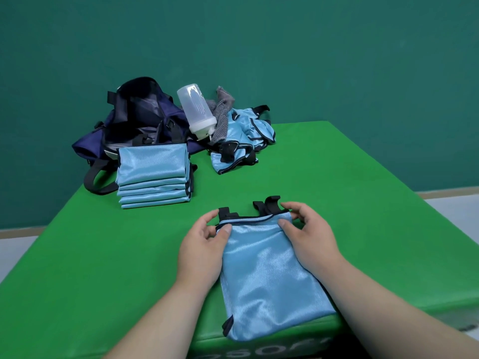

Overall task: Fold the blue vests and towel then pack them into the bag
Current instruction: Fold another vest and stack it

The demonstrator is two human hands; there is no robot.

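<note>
**Q:** Status of the folding step?

**A:** In progress. My left hand (204,244) and right hand (308,237) each pinch one far corner of the vest in hand (269,270), thumb on top and fingers curled at the black-trimmed edge. This vest lies flat and narrow on the near part of the green table (363,203), with its near end over the table's front edge. I judge that it needs one more fold, end to end.

**Q:** What is complete?

**A:** A stack of folded vests (154,177), several layers high, stands just in front of the bag (134,120).

**Q:** What remains?

**A:** A heap of unfolded vests (241,141) lies to the right of the bag. The grey towel (224,107) lies crumpled on that heap, beside a plastic bottle (198,110) that leans by the bag. The bag stands open, but its interior is too dark to confirm any contents. By my estimate, folding is past halfway and packing has not begun.
</note>
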